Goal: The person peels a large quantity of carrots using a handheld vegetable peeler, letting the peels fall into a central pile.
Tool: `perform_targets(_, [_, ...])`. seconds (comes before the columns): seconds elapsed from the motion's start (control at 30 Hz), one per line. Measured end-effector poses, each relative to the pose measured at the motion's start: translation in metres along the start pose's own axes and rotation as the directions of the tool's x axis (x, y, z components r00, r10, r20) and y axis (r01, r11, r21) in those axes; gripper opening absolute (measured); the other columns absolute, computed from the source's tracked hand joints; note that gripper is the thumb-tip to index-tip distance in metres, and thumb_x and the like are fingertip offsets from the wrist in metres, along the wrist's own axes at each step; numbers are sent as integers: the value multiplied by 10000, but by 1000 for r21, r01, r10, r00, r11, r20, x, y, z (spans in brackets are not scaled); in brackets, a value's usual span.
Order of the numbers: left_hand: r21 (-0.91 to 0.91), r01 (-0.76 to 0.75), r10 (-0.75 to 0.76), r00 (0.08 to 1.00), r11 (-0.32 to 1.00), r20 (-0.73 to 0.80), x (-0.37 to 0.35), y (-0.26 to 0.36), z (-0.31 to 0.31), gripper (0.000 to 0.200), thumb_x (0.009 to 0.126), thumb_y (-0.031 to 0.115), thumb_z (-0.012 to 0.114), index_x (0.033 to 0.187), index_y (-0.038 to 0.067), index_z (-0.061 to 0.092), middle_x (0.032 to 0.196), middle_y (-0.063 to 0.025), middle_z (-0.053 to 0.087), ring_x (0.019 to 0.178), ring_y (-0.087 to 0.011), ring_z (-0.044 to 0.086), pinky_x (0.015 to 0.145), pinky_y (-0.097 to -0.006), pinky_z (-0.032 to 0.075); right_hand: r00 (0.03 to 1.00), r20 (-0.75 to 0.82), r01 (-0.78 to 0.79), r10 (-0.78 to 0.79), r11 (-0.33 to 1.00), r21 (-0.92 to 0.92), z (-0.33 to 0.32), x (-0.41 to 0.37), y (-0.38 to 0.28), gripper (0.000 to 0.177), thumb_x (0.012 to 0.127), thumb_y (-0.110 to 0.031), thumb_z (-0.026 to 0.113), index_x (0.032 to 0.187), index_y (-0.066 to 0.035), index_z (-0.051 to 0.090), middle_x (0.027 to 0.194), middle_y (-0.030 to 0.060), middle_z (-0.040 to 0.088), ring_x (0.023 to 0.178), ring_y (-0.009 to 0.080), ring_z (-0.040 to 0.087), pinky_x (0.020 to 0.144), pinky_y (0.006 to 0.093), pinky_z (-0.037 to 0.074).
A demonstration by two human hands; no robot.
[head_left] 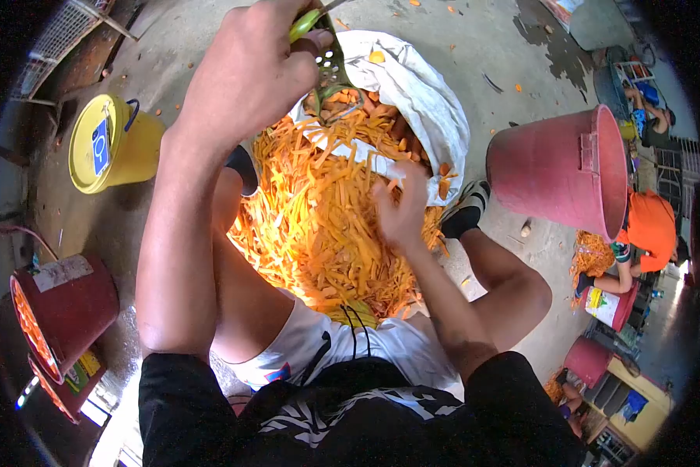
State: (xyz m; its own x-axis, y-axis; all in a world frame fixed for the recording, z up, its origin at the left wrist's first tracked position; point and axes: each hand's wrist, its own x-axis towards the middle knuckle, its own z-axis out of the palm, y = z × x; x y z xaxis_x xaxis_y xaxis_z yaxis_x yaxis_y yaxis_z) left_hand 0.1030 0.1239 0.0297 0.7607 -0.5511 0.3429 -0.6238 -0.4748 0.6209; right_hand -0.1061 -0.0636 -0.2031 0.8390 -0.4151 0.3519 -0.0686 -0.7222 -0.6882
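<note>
My left hand [260,66] is raised at the top of the view, its fingers wrapped around a green-handled tool [306,25] with a thin metal end. Just below it, a dark green piece with pale holes [333,70] overlaps the mouth of a white sack [420,82]. The sack lies folded open with carrots [416,144] inside. My right hand [403,204], smeared by motion, is over the right side of the heap of orange peelings [319,210], near the sack's lower rim. The heap lies between my legs.
A yellow bucket [112,148] stands left, a large red bin [548,171] right. Red buckets of orange pieces [70,311] are at lower left. A person in orange [652,233] is beside another orange heap [592,253]; other people are farther right. Scraps dot the concrete floor.
</note>
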Motion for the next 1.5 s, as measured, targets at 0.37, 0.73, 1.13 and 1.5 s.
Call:
perform_targets(0.37, [29,63,-64,998,998,28,11,-6,4,188,878,108,633,1026,-6,648,859,-248,683,806,-423,674,758,-475,508,728,443,-197,523,779,-595,70,54,171,329,849,-217,692,1095,1,681,1111,261,712,1077,425,676,956,491,533])
perform_targets(0.73, [22,-102,97,982,995,161,4,33,56,237,846,30,590,1073,-3,649,879,-232,723,857,-418,712,793,-495,546,714,522,-667,466,225,710,-111,100,6,373,1026,-399,566,1214,-87,648,1092,31,666,970,102,549,837,361,411])
perform_targets(1.13, [-2,-126,117,913,992,391,-13,82,116,269,768,61,587,994,-74,642,896,-289,711,879,-462,696,856,-515,549,907,203,-407,370,642,649,-162,72,-59,349,1050,-305,615,1181,13,667,1068,44,696,938,72,591,872,250,457])
perform_targets(1.5, [-630,272,-45,935,728,352,7,66,107,212,959,257,715,996,56,659,728,40,564,570,-64,474,517,-239,366,903,222,-309,367,198,930,-181,69,-51,302,1072,-256,439,1318,-93,505,929,54,587,742,115,541,619,271,419])
